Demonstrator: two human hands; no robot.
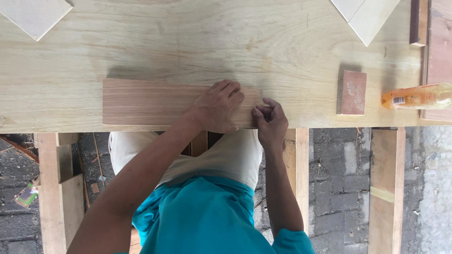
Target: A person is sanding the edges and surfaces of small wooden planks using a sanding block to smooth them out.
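Your left hand (217, 107) lies flat, palm down and fingers spread a little, on the right end of the reddish-brown board (155, 102), pressing it against the pale plywood tabletop (188, 42). The board sits in the middle of the frame, its long edge running along the near edge of the table and its left end free.

Your right hand (269, 121) is curled at the board's right end, fingertips pinched together right at the corner. Whether it grips a small thing or only the edge of the board, you cannot tell from here; the fingers hide it.

As to progress, the board looks placed and steadied, squared to the table edge, and the work at its right end appears to be under way rather than finished; no mark, cut or glue line shows on its upper face.

To the right of the frame a small reddish block (352, 92) lies well apart from your hands, and further right an orange-capped bottle (416, 97) lies on its side, untouched. Pale square offcuts (365, 14) rest in the upper corners.
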